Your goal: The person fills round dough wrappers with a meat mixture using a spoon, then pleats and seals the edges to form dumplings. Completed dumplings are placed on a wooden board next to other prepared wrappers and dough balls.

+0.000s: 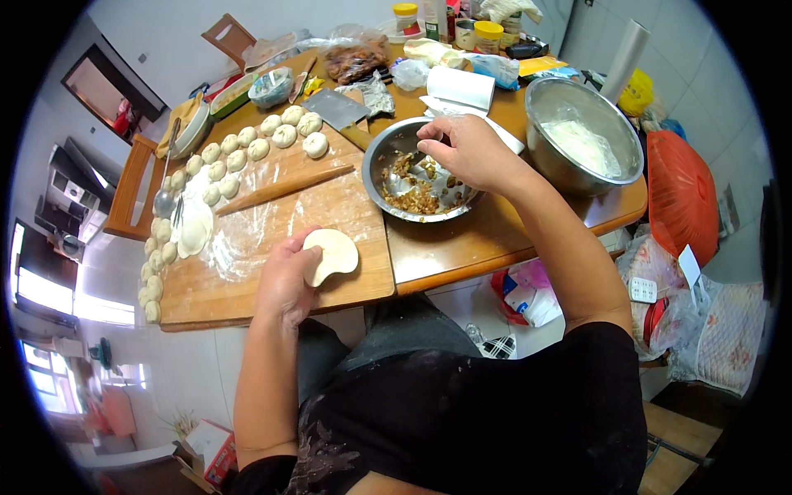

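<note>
My left hand point(289, 275) holds a round, flat dough wrapper point(331, 255) above the near edge of the floured wooden board point(352, 278). Over the steel bowl of chopped filling point(374, 179), my right hand point(458, 148) has its thumb and fingers bent close together; whether something is pinched between them cannot be told. A tapered wooden rolling pin point(284, 190) lies across the board. Several pleated buns point(284, 135) stand in rows along the board's far and left edges. Flat wrappers point(195, 229) lie at the left beside a fork and a metal spoon point(164, 203).
A large steel bowl with plastic-covered dough point(532, 133) stands at the right. Behind the filling bowl are a paper towel roll point(461, 88) and a cleaver point(334, 110). Jars point(489, 37) and bags crowd the table's back. A wooden chair point(133, 185) is at the left.
</note>
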Demonstrator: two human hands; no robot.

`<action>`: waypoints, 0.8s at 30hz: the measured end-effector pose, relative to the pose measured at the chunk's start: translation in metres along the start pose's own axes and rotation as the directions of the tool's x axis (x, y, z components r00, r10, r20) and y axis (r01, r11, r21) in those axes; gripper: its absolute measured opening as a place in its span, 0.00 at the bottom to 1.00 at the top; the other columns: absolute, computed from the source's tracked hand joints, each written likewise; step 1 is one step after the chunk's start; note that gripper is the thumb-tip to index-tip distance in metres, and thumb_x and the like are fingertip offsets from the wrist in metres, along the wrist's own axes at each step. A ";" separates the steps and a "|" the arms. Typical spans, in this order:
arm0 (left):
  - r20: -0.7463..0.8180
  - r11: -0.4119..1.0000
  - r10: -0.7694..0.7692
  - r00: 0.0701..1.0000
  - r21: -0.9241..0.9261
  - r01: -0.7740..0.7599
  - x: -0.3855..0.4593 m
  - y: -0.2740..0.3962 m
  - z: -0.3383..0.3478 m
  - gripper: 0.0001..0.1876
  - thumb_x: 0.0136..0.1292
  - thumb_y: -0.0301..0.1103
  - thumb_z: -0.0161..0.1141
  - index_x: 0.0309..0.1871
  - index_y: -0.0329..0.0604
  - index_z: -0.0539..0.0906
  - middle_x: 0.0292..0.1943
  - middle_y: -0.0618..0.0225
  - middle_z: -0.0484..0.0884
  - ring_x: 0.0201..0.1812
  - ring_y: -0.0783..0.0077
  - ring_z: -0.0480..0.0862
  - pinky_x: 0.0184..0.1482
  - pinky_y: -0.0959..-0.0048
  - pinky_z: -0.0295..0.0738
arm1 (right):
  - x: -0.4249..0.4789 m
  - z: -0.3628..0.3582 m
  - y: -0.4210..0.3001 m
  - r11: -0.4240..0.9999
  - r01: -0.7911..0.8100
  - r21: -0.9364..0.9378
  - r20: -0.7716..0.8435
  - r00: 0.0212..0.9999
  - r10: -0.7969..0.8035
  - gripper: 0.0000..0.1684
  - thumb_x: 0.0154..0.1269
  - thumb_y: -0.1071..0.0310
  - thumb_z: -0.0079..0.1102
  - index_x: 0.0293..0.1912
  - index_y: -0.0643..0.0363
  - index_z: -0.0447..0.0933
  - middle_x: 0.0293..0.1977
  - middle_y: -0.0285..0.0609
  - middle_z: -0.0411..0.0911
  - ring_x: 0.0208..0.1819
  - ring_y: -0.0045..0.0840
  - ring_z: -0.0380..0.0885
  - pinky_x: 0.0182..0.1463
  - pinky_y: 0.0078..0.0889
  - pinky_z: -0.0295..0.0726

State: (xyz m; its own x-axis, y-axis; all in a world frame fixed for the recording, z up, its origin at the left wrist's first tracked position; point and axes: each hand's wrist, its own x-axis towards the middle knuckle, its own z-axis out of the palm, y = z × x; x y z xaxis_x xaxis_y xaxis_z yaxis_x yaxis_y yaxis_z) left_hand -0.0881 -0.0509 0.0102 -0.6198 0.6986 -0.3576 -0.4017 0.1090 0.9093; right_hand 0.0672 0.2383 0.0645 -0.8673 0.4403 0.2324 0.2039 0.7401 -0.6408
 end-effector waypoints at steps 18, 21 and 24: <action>0.020 0.847 -0.144 0.989 -0.515 0.133 -0.016 -0.023 0.088 0.19 0.80 0.29 0.48 0.69 0.31 0.68 0.64 0.50 0.78 0.63 0.54 0.82 0.67 0.55 0.79 | -0.075 -0.012 -0.001 0.999 0.047 -0.013 -0.045 0.998 -0.048 0.17 0.75 0.64 0.54 0.43 0.67 0.85 0.37 0.57 0.83 0.42 0.47 0.82 0.50 0.45 0.79; 0.097 0.835 -0.138 0.986 -0.523 0.169 -0.013 -0.027 0.101 0.20 0.82 0.34 0.42 0.69 0.31 0.68 0.64 0.51 0.78 0.64 0.56 0.82 0.67 0.56 0.79 | -0.078 -0.012 0.002 0.990 -0.065 0.123 -0.012 0.998 0.067 0.18 0.75 0.62 0.54 0.44 0.68 0.85 0.35 0.55 0.84 0.39 0.41 0.83 0.47 0.40 0.79; 0.183 0.796 -0.133 0.974 -0.565 0.215 -0.008 -0.029 0.109 0.24 0.84 0.40 0.35 0.70 0.30 0.67 0.67 0.49 0.76 0.67 0.55 0.79 0.71 0.55 0.74 | -0.079 -0.013 0.007 0.957 -0.181 0.224 0.041 0.983 0.177 0.18 0.74 0.62 0.54 0.46 0.67 0.85 0.33 0.49 0.85 0.36 0.32 0.83 0.45 0.34 0.79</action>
State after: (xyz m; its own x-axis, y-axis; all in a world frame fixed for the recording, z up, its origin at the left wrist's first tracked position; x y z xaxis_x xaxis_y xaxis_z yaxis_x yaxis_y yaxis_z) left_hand 0.0019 0.0170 0.0095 -0.4267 0.7956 -0.4300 -0.8342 -0.1627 0.5269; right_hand 0.1435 0.2153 0.0516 -0.8354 0.5429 0.0855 0.2506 0.5147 -0.8200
